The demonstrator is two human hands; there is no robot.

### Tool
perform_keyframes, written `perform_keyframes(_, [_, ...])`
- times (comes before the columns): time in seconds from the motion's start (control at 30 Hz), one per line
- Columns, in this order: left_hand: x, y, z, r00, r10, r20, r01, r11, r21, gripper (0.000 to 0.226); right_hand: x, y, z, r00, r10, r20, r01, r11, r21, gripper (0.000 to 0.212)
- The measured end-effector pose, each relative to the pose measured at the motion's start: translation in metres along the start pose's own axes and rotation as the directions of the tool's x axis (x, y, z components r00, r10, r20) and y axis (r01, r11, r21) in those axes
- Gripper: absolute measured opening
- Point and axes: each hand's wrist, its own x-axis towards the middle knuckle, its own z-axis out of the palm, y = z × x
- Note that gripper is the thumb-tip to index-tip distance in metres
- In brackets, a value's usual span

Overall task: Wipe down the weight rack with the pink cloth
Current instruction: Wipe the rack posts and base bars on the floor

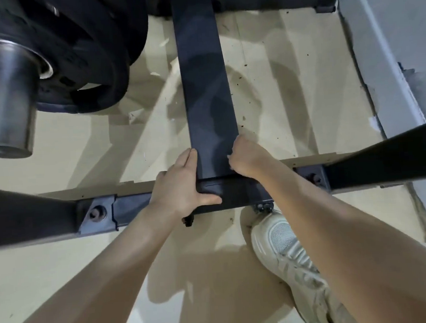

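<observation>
The black weight rack lies below me, its centre beam (203, 87) running away from me and meeting a cross beam (132, 207) near my feet. My left hand (181, 185) rests on that junction, with straight fingers along the centre beam's left side and the thumb laid across the cross beam. My right hand (246, 155) sits against the centre beam's right edge with its fingers curled under, knuckles up. What those fingers hold is hidden. No pink cloth shows anywhere in the view.
Black weight plates (80, 52) on a steel bar sleeve (9, 104) hang at the upper left. Slanted rack posts cross at the left (23, 218) and right (386, 160). My pale sneaker (287, 254) stands on the beige floor. A grey wall (399, 37) bounds the right.
</observation>
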Motion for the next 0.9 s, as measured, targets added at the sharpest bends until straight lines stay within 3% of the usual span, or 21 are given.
perform_keyframes(0.07, [-0.003,-0.003,0.004,1.0,0.024,-0.004,-0.024,0.999,0.031,0.111,0.007,-0.011,-0.006,0.997,-0.007,-0.073,0.009,1.0,0.03,0.029])
perform_keyframes(0.13, [-0.004,-0.005,0.006,1.0,0.016,0.004,-0.016,1.0,0.02,0.11,0.003,-0.01,0.003,0.989,-0.06,-0.137,0.067,0.997,0.046,0.047])
perform_keyframes(0.2, [-0.004,-0.006,0.008,1.0,0.021,0.011,-0.022,0.998,0.056,0.109,-0.013,0.002,0.015,0.985,-0.13,-0.11,0.131,0.991,0.002,0.061])
perform_keyframes(0.33, [-0.002,-0.007,0.007,0.999,0.034,0.02,-0.037,0.988,0.152,0.106,-0.044,0.025,0.021,0.93,-0.359,-0.083,0.334,0.917,-0.22,0.066])
perform_keyframes(0.4, [-0.005,-0.006,0.004,0.999,0.046,0.012,-0.048,0.982,0.183,0.102,-0.058,0.022,0.025,0.877,-0.479,-0.014,0.429,0.797,-0.426,0.063])
perform_keyframes(0.47, [-0.017,-0.008,0.005,0.998,0.064,0.0,-0.063,0.972,0.225,0.1,-0.067,0.015,0.036,0.839,-0.544,0.034,0.481,0.709,-0.516,0.06])
perform_keyframes(0.6, [-0.05,-0.02,0.012,0.99,0.052,-0.131,0.005,0.915,0.403,0.087,-0.056,0.013,0.028,0.816,-0.572,0.089,0.534,0.686,-0.494,0.055])
perform_keyframes(0.77, [-0.062,-0.023,0.014,0.968,-0.014,-0.252,0.11,0.922,0.37,0.068,-0.051,0.019,0.031,0.913,-0.409,-0.006,0.344,0.777,-0.527,0.068])
perform_keyframes(0.9, [-0.065,-0.022,0.023,0.955,-0.058,-0.291,0.165,0.919,0.358,0.067,-0.063,0.026,0.033,0.753,-0.638,0.162,0.617,0.598,-0.512,0.071])
